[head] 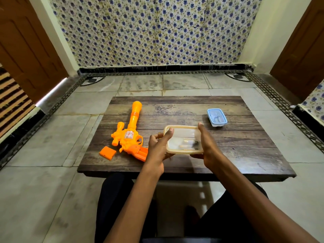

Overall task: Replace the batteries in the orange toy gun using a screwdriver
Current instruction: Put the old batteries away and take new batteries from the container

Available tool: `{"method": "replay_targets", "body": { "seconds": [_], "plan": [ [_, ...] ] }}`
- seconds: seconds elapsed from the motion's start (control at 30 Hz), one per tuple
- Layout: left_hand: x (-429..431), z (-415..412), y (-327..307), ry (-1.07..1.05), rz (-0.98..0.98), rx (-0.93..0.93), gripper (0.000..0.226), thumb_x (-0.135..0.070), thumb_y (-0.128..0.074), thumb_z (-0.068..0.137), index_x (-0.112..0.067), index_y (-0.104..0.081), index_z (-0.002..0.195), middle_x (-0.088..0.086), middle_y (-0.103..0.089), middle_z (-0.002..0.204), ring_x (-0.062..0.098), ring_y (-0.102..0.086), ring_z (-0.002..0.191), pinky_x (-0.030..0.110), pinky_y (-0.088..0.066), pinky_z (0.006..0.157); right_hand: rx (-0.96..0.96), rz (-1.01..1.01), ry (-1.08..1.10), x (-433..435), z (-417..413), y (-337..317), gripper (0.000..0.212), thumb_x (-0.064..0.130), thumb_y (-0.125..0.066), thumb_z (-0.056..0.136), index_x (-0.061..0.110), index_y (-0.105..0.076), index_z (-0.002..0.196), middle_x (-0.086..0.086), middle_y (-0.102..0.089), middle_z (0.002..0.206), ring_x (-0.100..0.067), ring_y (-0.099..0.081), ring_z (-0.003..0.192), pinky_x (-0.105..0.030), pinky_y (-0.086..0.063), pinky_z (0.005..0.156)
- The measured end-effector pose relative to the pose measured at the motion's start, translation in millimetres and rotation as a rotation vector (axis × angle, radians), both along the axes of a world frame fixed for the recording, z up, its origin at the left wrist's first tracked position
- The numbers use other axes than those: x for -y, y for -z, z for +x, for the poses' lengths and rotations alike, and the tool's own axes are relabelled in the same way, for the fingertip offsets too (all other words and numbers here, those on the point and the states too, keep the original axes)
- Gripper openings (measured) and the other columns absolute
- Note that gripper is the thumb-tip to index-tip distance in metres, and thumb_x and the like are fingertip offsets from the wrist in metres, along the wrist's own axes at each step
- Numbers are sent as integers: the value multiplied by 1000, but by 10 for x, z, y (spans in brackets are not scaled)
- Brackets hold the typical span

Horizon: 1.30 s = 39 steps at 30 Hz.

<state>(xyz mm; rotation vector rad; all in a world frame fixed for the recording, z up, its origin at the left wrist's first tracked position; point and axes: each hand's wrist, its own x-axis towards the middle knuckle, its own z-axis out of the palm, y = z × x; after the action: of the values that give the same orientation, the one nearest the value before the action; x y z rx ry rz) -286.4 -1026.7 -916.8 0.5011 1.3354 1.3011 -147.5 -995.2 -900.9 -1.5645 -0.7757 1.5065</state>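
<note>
The orange toy gun (129, 134) lies on the left half of the wooden table (245, 151), barrel pointing away from me. Its orange battery cover (107, 152) lies loose beside the grip at the left. Both hands hold a clear plastic container with a beige rim (182, 137) above the table's middle. My left hand (158, 148) grips its left side, thumb on the rim. My right hand (206, 146) grips its right side, thumb along the right rim. Small dark and pale items, blurred, lie inside it. No screwdriver can be made out.
A small clear box with a blue rim (217, 117) stands at the table's far right, with something grey inside. The low table sits on a tiled floor; my dark-clad legs are under its near edge. Wooden doors flank a patterned wall behind.
</note>
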Motion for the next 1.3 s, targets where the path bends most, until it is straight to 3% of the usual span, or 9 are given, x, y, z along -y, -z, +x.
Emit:
{"method": "replay_targets", "body": {
  "seconds": [0.17,0.3,0.4,0.57,0.67,0.87,0.97,1.07,1.3],
  "plan": [
    [-83,65,-199,103,-32,-243,60,-79,-47,83,-25,-64,103,1,-69,109,24,-66,100,48,-55,92,277,132,80,0,-55,23,74,80,-38,73,15,-70,84,-12,-72,89,-33,-68,84,-53,-56,84],
    [-108,121,-202,74,-62,-615,61,-67,-34,95,-16,-58,74,6,-59,88,27,-54,88,40,-43,81,423,224,82,55,-55,-17,57,59,-38,92,12,-64,72,-13,-66,82,-33,-62,81,-47,-50,72],
    [-117,130,-165,87,-64,-660,60,-56,-32,100,-7,-59,80,13,-56,96,31,-49,92,42,-39,85,443,248,73,73,-32,45,54,52,-38,93,11,-59,66,-14,-63,75,-33,-60,76,-52,-49,69],
    [-132,103,-104,112,-80,-446,78,-80,-39,76,-14,-69,106,11,-67,110,31,-62,101,49,-50,95,436,285,-7,41,10,76,55,55,-35,95,15,-61,70,-12,-64,75,-31,-61,75,-51,-51,70],
    [-206,29,-57,108,-68,-294,76,-87,-54,62,-22,-71,98,6,-73,105,27,-68,98,52,-54,94,619,375,-183,12,145,53,64,65,-33,98,14,-68,80,-7,-69,78,-27,-66,75,-45,-53,72],
    [-365,-100,-100,129,-2,-190,33,-42,-75,85,-16,-54,89,7,-68,89,20,-65,77,30,-54,67,406,300,-476,-39,500,62,22,31,-57,100,11,-66,95,-11,-64,68,-18,-58,53,-29,-50,46],
    [-408,-90,-73,138,31,-38,13,-23,-65,94,-14,-56,98,6,-64,90,17,-62,81,31,-52,72,309,277,-394,-78,555,102,18,19,-55,102,4,-64,96,-16,-62,68,-21,-59,52,-31,-52,47],
    [-463,-108,3,68,66,-108,3,-14,-59,96,-15,-56,94,11,-64,98,21,-62,91,31,-52,86,224,225,-200,-175,533,189,22,11,-50,103,-8,-60,107,-19,-60,70,-21,-62,51,-29,-56,51],
    [-400,-202,123,45,167,-232,8,-14,-56,99,-10,-62,102,12,-71,93,26,-70,90,31,-58,81,191,118,120,-657,305,415,19,4,-48,100,1,-60,115,-18,-69,93,-20,-68,58,-25,-60,53]
  ]
}}
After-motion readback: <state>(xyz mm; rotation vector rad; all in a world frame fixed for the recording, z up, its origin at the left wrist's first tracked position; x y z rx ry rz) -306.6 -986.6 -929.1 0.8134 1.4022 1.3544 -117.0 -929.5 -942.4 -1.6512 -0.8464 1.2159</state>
